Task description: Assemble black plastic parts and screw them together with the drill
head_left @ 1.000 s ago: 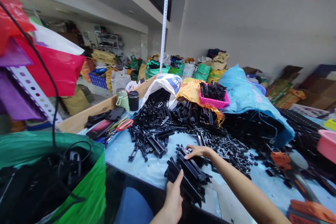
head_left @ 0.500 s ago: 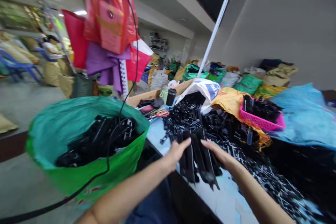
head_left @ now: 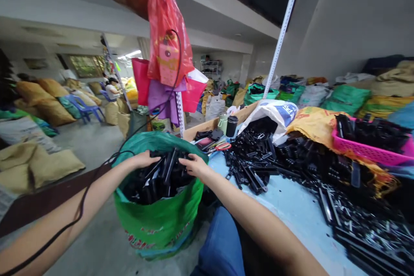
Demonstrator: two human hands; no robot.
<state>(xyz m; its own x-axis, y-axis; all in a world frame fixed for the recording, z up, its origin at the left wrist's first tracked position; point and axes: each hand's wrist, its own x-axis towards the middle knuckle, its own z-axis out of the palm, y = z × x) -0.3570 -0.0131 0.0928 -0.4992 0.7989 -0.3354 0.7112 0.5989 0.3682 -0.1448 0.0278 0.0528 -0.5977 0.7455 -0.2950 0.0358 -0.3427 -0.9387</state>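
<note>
A bundle of long black plastic parts (head_left: 166, 168) hangs over the mouth of a green sack (head_left: 161, 215) that stands on the floor beside the table. My left hand (head_left: 142, 159) presses the bundle from the left and my right hand (head_left: 196, 166) from the right, so both hold it between them. More of the same black parts fill the sack under the bundle. On the light blue table (head_left: 291, 207) to the right lies a big heap of black parts (head_left: 258, 159).
A pink basket (head_left: 371, 148) of black parts sits on a yellow sack at right. Two cups (head_left: 227, 124), scissors and phones lie near the table's far corner. Red and purple bags (head_left: 168, 82) hang from a post. A black cable (head_left: 80, 198) crosses my left arm. Sacks and a person sit far left.
My hands lifted the bundle of black parts off the table and carried it left, over the green sack. My view swung left with them.
</note>
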